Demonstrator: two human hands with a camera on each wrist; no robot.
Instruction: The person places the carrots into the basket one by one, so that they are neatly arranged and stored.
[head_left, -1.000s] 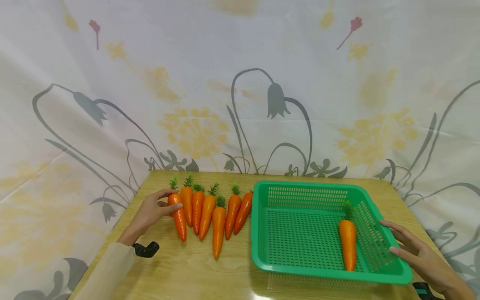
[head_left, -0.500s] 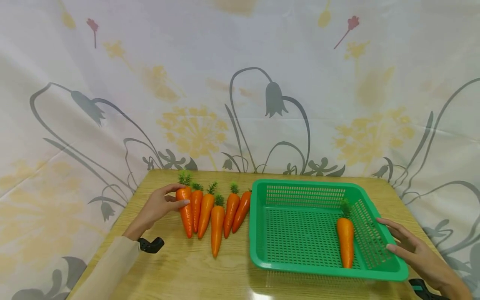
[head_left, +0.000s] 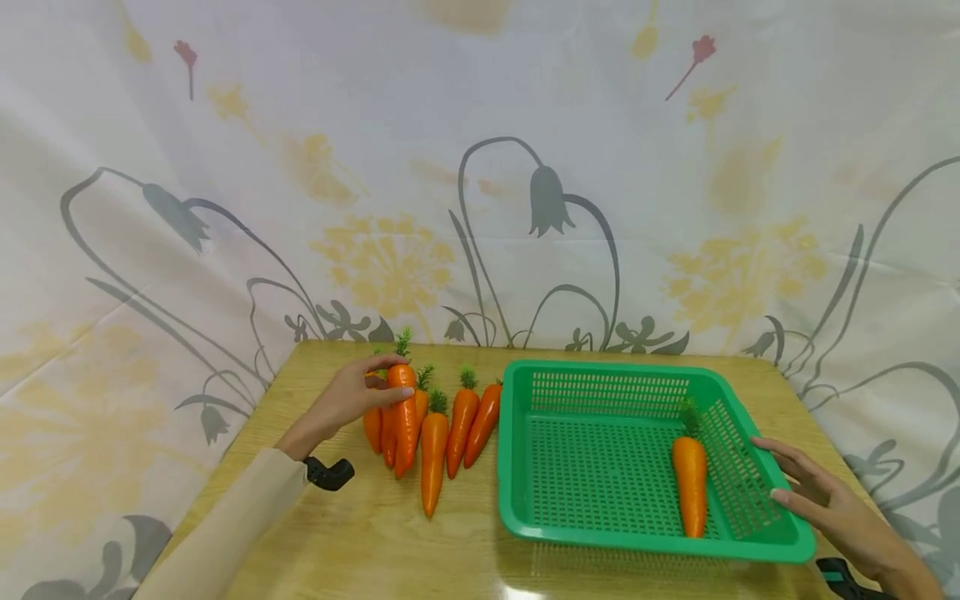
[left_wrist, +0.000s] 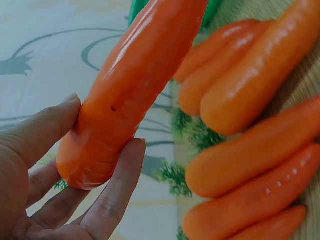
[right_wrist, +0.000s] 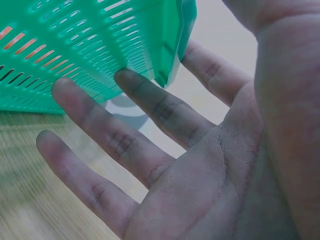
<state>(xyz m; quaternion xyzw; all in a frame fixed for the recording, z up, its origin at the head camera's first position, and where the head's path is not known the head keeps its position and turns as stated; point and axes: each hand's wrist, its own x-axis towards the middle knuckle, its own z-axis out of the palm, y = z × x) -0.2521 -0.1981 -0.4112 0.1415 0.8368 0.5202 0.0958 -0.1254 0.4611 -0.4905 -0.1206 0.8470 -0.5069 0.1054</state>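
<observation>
My left hand [head_left: 348,396] pinches a glossy orange carrot [head_left: 406,421] with a green leafy top near its thick end, thumb on one side and fingers on the other. In the left wrist view this carrot [left_wrist: 127,95] is raised over the others, its narrow end pointing away from the palm. Several more carrots [head_left: 432,458] lie side by side below it, partly hidden by the held one. My right hand [head_left: 832,504] rests at the right side of a green plastic basket [head_left: 637,541]; in the right wrist view its straight fingers [right_wrist: 160,107] lie against the slotted wall.
One carrot [head_left: 690,483] lies inside the basket near its right wall. Both stand on a wooden table [head_left: 360,542]. Behind the table hangs a pale cloth [head_left: 480,75] printed with flowers.
My left hand has moved right with the held carrot, passing across the row from its left end. My right hand keeps its place at the basket.
</observation>
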